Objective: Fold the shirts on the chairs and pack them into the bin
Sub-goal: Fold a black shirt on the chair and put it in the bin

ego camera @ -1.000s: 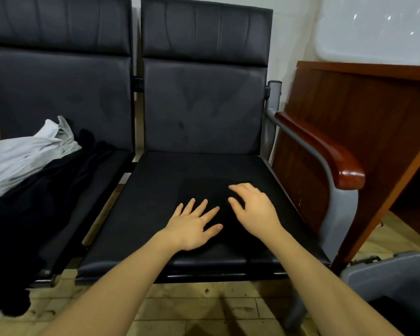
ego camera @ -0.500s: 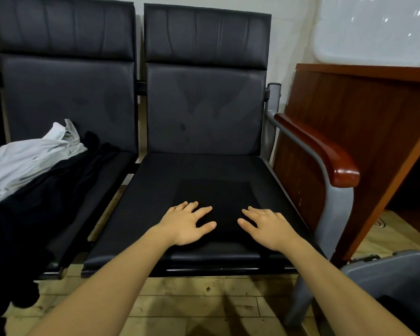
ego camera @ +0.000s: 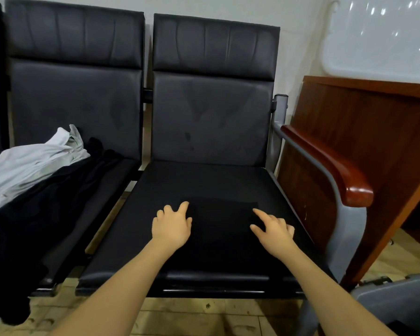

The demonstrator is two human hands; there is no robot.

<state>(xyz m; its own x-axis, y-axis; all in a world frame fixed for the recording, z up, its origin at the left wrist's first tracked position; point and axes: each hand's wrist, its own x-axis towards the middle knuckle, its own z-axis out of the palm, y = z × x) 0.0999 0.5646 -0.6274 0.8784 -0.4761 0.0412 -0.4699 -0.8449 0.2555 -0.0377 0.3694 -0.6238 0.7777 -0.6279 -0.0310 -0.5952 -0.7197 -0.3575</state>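
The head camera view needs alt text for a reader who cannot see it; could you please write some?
Two bare hands, left hand and right hand, rest at the side edges of a folded black shirt on a black chair seat. A white shirt and dark clothes lie heaped on the next chair; a grey bin sits lower right.

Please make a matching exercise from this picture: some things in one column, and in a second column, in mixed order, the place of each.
Things:
1. folded black shirt
2. white shirt
3. bin
4. armrest

Places:
a. on the floor, bottom right
b. on the left chair, on top of dark clothes
c. on the right chair's seat, between the two hands
d. on the right chair's side, next to the wooden desk

Pairs: 1-c, 2-b, 3-a, 4-d
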